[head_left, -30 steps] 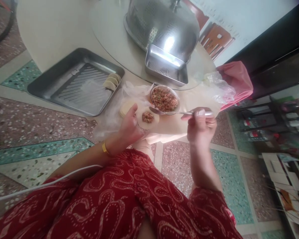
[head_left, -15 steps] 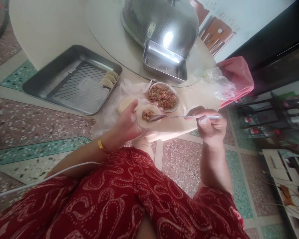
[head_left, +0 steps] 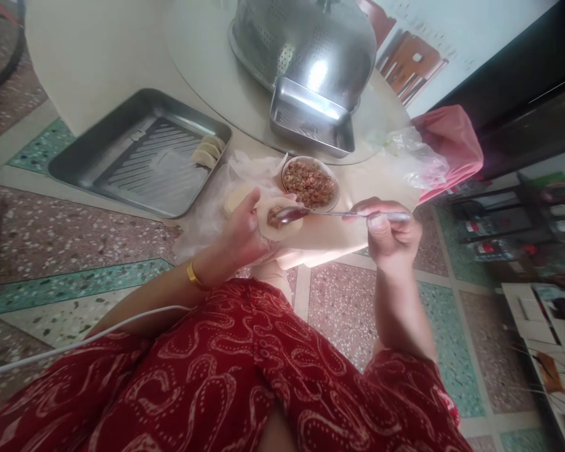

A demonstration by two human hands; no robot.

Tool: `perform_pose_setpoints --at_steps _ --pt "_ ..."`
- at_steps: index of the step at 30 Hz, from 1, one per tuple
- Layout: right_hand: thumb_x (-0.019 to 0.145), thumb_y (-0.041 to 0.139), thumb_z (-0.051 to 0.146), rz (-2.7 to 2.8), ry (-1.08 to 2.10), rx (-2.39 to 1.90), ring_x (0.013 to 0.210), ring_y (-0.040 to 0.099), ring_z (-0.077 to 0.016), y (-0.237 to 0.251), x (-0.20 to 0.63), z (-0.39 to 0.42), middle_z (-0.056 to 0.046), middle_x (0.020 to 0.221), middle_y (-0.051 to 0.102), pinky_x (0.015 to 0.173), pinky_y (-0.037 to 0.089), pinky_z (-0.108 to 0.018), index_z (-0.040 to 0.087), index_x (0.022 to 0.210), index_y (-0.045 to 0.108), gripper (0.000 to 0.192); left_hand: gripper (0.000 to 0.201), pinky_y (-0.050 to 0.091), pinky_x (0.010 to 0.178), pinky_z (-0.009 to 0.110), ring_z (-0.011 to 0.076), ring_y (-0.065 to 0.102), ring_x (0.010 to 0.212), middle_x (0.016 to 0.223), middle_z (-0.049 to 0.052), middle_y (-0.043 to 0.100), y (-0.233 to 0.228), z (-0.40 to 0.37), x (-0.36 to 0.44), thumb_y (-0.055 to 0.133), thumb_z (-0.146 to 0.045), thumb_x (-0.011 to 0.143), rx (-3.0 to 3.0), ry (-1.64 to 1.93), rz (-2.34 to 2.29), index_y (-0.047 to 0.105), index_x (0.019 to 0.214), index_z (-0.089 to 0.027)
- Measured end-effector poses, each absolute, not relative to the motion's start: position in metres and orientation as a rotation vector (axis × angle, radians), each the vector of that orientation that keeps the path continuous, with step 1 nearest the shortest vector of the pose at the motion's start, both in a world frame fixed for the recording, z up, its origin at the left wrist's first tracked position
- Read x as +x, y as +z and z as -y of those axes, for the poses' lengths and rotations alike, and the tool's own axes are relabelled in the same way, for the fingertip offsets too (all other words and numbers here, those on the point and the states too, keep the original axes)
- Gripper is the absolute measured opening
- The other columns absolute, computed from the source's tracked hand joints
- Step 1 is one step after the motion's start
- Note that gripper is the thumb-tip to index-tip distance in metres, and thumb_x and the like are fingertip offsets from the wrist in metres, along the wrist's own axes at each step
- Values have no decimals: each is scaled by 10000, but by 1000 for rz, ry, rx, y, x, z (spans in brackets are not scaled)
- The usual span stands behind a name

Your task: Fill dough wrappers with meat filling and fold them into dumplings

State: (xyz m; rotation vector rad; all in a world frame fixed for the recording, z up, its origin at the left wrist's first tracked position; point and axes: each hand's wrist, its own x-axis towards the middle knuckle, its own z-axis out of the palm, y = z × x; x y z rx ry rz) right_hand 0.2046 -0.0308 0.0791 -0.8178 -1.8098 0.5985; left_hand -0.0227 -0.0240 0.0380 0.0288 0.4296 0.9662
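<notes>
Since the earlier frame, the spoon has been tipped so its bowl is pressed onto the filling on the dumpling wrapper. That wrapper is cupped in the left hand above the table edge — the spoon's handle is pinched by the right hand. Just beyond, a bowl of filling is seen.

The person wears a dark red garment printed all over with pale looping swirls and dotted lines. A gold bangle circles the left wrist. Both forearms are bare. A thin white cable crosses the left arm.
</notes>
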Motion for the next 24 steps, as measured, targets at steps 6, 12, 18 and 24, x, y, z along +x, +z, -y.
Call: perform_pose_setpoints --at_steps 6,12,18,24 --pt "960 618 263 1857 531 -886 807 742 -148 80 190 42 12 880 754 712 595 -316 288 1041 718 131 570 529 942 343 207 714 906 909 102 763 42 24 -19 233 -438 1037 4 1035 -487 607 1263 -73" --pt "961 606 230 1907 492 -839 807 736 -152 83 187 45 15 868 750 694 596 -330 314 1060 712 168 570 550 875 321 206 720 872 903 105 761 43 23 -18 241 -448 1034 -26 1053 -477 595 1287 -80" --pt "968 590 262 1926 416 -874 850 739 -169 79 184 45 -4 887 755 692 607 -349 296 1045 697 136 578 539 914 322 205 717 884 917 103 761 43 22 -19 272 -443 1032 -32 1072 -462 548 1358 -55" --pt "965 598 272 1975 416 -916 802 761 -153 79 175 48 13 895 767 639 632 -308 307 1055 673 122 538 541 919 318 211 720 916 857 84 764 37 20 -15 278 -445 1038 -10 1132 -469 633 1244 -96"
